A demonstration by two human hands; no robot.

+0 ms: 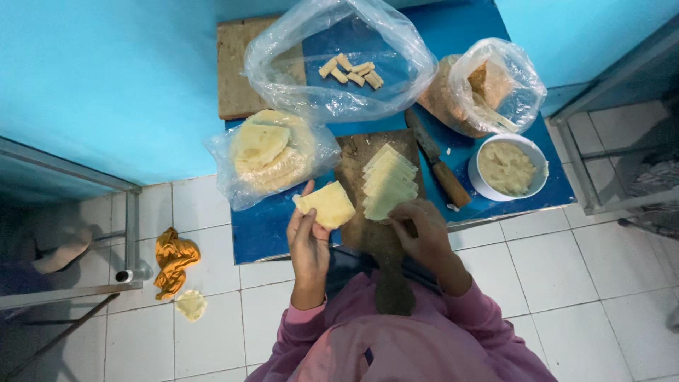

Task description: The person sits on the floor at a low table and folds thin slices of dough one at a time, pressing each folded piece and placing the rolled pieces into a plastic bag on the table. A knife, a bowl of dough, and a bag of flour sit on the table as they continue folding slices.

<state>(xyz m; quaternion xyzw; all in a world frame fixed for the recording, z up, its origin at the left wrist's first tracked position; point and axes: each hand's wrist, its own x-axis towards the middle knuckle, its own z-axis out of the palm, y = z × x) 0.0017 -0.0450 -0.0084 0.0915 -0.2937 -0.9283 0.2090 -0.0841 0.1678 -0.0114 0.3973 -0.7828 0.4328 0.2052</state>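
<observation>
My left hand (308, 237) holds a pale yellow wedge of thin dough (327, 204) just left of a dark wooden cutting board (357, 152). My right hand (419, 230) rests on the near end of a fanned stack of similar dough wedges (387, 182) lying on that board, fingers curled at the stack's edge. A knife with a wooden handle (438, 166) lies to the right of the board on the blue table (265, 226).
A clear bag of round dough sheets (269, 152) sits left of the board. A large open bag with several small rolled pieces (351, 71) lies behind. A white bowl of pale filling (506, 168) and a bag of crumbs (481, 88) stand right. An orange cloth (173, 258) lies on the tiled floor.
</observation>
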